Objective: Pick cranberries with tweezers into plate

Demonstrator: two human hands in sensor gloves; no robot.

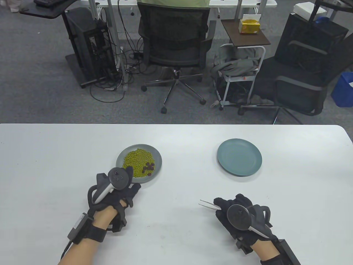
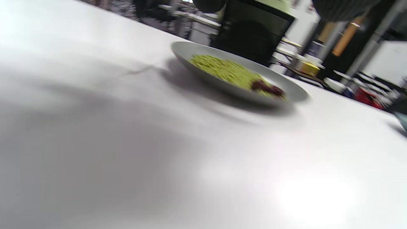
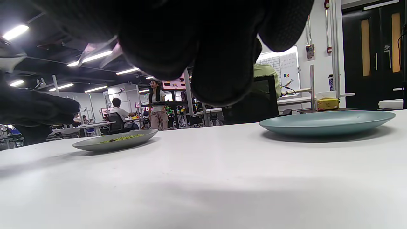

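White matte table [image 1: 176, 243], rounded far-right corner, smooth top. Two round shallow plates sat on it, well apart. Grey plate [image 1: 157, 159] on the left held a flat heap of small yellow-green beans [image 1: 136, 161], grainy looking, with a small cluster of dark red wrinkled cranberries [image 1: 149, 167] at the heap's right-near side. Blue-green plate [image 1: 239, 157] on the right was smooth and glossy-matte, nothing seen in it.

Left hand [image 1: 118, 193], black fabric sensor glove with grey tracker on its back, sat at the near edge of the grey plate, fingers toward the rim; whether they touched the rim could not be told, and whether the hand was open or curled could not be told either, tracker hid the fingers. Cranberries lay just far-right of that hand.

Right hand [image 1: 237, 214], same black glove and round dark tracker, was near-right on the table, gripping thin metal tweezers [image 1: 208, 204]. Tweezers pointed left, tips slightly apart, nothing seen between them. Cranberries were well apart from the tweezer tips, to the far left; blue-green plate lay far of the right hand, apart from it.

Left wrist view was blurred: grey plate tilted, beans and dark red cluster visible. Right wrist view was low to the table: gloved fingers [image 3: 219, 76] hung from the top, grey plate left, blue-green plate right.
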